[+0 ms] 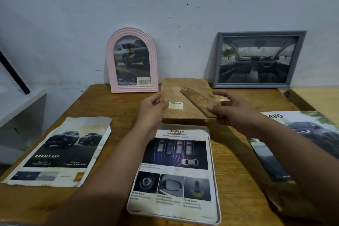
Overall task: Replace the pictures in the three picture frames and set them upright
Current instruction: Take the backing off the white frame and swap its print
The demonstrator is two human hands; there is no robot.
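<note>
A brown backing board point(176, 95) with a fold-out stand point(199, 102) and a barcode sticker is held above the table, tilted away from me. My left hand point(151, 109) pinches its left edge. My right hand point(236, 111) grips its right edge near the stand. Below it a white frame point(213, 174) lies flat and face down, with a "SAFETY" car picture point(174, 169) inside. A pink arched frame point(132, 60) and a grey rectangular frame point(258, 59) stand upright against the wall, each holding a car picture.
A loose "DOUBLE CAB" car picture point(60, 152) lies at the left of the wooden table point(236, 180). Another loose car picture point(293, 145) lies at the right edge. A white shelf point(20, 108) stands to the left of the table.
</note>
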